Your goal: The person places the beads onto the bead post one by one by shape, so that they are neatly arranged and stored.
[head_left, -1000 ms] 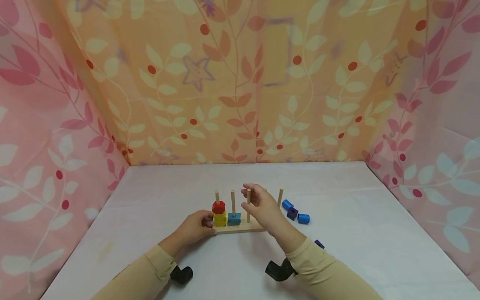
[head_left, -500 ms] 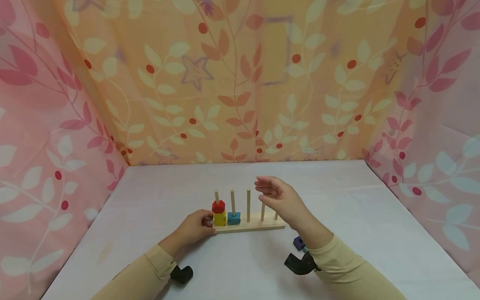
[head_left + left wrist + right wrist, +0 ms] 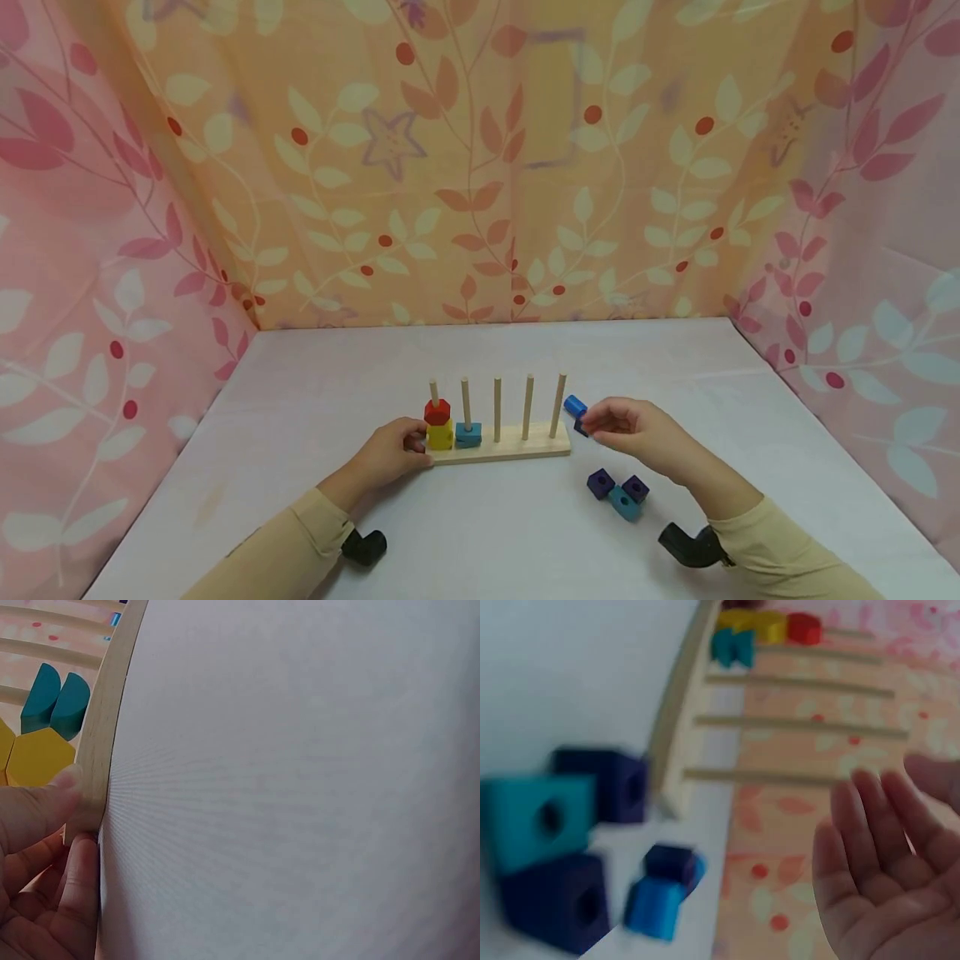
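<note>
A wooden peg board (image 3: 517, 450) with several upright pegs stands mid-table. My left hand (image 3: 384, 454) grips its left end; in the left wrist view the thumb (image 3: 45, 810) presses near the board's edge, fingers curled at the end. On the leftmost peg a red block (image 3: 437, 412) sits over yellow blocks (image 3: 440, 436). Teal blocks (image 3: 468, 435) are on the second peg; the other pegs are bare. My right hand (image 3: 641, 433) holds nothing, its fingers fairly straight in the right wrist view. It hovers near a blue cylinder (image 3: 575, 406) and a partly hidden dark purple block (image 3: 581, 427).
Two purple blocks (image 3: 600, 483) and a loose teal block (image 3: 625, 503), all with holes, lie together right of the board's front. White cloth covers the table (image 3: 315, 367). Patterned curtains (image 3: 480, 167) enclose the back and sides. Black wrist mounts (image 3: 364, 547) hang below both forearms.
My right hand has moved right and down from the middle pegs to the loose blocks beyond the board, uncovering the right-hand pegs. My left hand stays on the board's end.
</note>
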